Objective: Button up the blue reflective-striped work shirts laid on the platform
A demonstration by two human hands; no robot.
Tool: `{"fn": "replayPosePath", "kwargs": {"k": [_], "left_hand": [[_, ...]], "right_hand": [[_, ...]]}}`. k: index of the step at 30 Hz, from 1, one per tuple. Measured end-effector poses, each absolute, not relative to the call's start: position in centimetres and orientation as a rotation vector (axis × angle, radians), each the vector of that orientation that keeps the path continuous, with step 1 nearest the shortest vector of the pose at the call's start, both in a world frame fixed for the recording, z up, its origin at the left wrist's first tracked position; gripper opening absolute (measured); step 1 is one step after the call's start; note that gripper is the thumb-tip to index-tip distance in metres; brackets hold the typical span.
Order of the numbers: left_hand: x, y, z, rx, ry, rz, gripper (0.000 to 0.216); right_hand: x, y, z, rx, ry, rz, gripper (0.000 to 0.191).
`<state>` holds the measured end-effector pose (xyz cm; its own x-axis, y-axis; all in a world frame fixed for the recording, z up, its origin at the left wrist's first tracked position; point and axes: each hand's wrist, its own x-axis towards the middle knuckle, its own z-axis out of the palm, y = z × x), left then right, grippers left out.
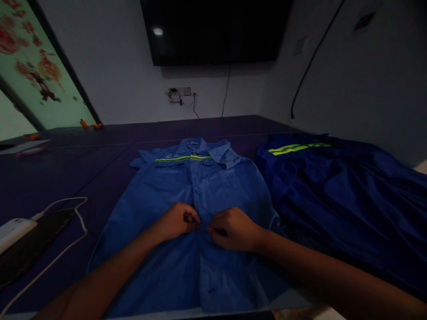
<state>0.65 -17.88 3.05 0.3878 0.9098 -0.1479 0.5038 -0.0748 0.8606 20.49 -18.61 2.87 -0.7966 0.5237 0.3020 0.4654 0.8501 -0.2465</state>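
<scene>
A blue work shirt lies front side up before me, its collar at the far end and a yellow-green stripe across the chest. Down its middle runs the button placket, with buttons showing above my hands. My left hand pinches the placket edge from the left, fingers curled. From the right, my right hand pinches the cloth of the same placket, its fingertips almost meeting the left ones. Whatever button lies between the fingertips is hidden.
A darker blue garment with a yellow-green stripe lies to the right. At left are a black phone-like slab, a white charger-like block and a white cable. A screen hangs on the wall above the purple surface.
</scene>
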Motion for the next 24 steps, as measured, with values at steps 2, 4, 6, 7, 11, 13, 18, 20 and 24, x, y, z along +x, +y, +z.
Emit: {"fn": "replayPosePath", "kwargs": {"k": [2,4,6,7,11,13,18,20,24], "left_hand": [[0.61,-17.87,3.04,1.716,1.243,0.549,0.014],[0.59,-17.87,3.05,1.709,1.239,0.545,0.014],[0.58,-17.88,3.09,1.702,1.222,0.542,0.014],[0.57,-17.89,3.12,1.698,1.211,0.543,0.014],[0.53,-17.87,3.12,1.690,1.194,0.540,0.014],[0.50,-17.85,3.05,1.703,1.198,0.538,0.014],[0.52,-17.88,2.91,1.757,1.216,0.556,0.013],[0.53,-17.90,2.91,1.763,1.217,0.553,0.014],[0.51,-17.89,2.89,1.768,1.200,0.555,0.013]], "right_hand": [[20.50,-18.59,2.82,-0.746,-2.657,0.218,0.016],[20.52,-18.56,2.77,-0.746,-2.662,0.207,0.016],[20.54,-18.54,2.74,-0.739,-2.670,0.206,0.016],[20.55,-18.53,2.73,-0.737,-2.671,0.206,0.016],[20.55,-18.56,2.79,-0.738,-2.667,0.213,0.015],[20.52,-18.60,2.85,-0.742,-2.674,0.216,0.014],[20.42,-18.58,2.82,-0.745,-2.700,0.205,0.015],[20.43,-18.52,2.72,-0.744,-2.706,0.193,0.015],[20.47,-18.47,2.63,-0.730,-2.710,0.186,0.014]]}}
